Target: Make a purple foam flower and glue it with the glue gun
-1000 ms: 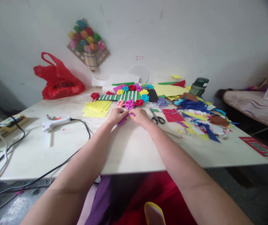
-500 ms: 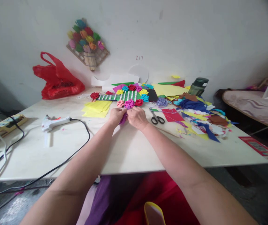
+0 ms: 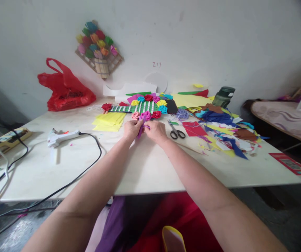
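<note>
My left hand and my right hand meet over the middle of the white table, and both pinch a small purple strip held between them. Just beyond my fingers lies a green and white woven mat ringed with small paper flowers in pink, red, yellow and blue. Black-handled scissors lie on the table right of my right hand.
A white glue gun with a black cable lies at the left, near a power strip. Yellow sheets, a heap of coloured scraps, a green bottle and a red bag sit further back. A flower craft hangs on the wall.
My hands have drawn together, and the purple strip, first stretched flat between them, now stands upright between my fingers.
</note>
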The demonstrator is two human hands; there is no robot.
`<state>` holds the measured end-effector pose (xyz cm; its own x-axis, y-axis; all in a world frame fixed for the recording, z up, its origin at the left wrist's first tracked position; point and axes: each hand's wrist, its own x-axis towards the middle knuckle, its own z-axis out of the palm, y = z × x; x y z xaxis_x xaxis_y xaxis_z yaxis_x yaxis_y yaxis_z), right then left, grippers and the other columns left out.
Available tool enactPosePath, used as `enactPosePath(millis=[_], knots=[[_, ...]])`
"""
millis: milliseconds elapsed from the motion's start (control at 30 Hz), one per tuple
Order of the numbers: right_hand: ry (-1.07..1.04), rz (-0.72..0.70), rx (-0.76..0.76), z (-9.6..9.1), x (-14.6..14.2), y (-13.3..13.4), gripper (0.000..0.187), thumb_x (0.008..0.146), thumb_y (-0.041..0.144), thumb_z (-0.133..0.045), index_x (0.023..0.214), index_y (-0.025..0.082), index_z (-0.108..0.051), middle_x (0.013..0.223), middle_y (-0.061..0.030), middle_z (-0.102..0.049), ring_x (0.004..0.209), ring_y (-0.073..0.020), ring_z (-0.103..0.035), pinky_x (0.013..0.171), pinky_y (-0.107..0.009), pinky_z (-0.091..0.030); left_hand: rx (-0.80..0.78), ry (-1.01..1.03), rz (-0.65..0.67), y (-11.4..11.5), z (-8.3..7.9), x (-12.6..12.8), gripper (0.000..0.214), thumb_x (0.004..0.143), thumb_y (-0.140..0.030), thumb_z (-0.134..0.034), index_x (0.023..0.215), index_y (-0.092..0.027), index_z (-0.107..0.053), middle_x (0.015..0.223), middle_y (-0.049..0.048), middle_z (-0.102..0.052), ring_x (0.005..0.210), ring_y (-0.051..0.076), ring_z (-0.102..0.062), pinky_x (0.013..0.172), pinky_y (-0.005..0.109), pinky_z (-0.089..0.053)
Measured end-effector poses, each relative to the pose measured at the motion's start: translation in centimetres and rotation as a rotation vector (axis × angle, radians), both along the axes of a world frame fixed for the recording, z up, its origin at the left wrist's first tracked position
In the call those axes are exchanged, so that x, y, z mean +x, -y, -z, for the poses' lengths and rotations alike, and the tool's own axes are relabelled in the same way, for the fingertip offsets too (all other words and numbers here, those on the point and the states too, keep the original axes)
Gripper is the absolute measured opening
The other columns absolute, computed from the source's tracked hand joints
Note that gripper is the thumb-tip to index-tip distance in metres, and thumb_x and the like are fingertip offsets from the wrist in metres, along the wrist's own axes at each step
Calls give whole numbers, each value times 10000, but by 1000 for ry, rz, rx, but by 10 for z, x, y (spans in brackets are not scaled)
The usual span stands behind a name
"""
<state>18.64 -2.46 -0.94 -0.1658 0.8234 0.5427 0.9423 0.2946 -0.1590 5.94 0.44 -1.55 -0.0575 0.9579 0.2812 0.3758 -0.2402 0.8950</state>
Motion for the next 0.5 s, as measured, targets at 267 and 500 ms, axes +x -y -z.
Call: enactPosePath(millis=[267, 500], knots=[[27, 149, -54, -5, -10, 9, 275, 843, 272, -403, 918, 174, -647, 870, -112, -676, 828, -218, -610, 650, -282, -374, 105, -12, -69, -4, 5, 9, 431, 734, -470, -551, 454, -161, -442, 420, -39, -321, 451, 75, -279, 438, 225, -210], [5, 84, -43, -4, -4, 7, 304, 871, 288, -364, 961, 216, -645, 882, -90, -678, 863, -200, -600, 650, -270, -360, 115, 28, -89, -1, 2, 9, 471, 749, -500, -538, 448, -170, -388, 425, -41, -314, 460, 74, -279, 440, 215, -221]])
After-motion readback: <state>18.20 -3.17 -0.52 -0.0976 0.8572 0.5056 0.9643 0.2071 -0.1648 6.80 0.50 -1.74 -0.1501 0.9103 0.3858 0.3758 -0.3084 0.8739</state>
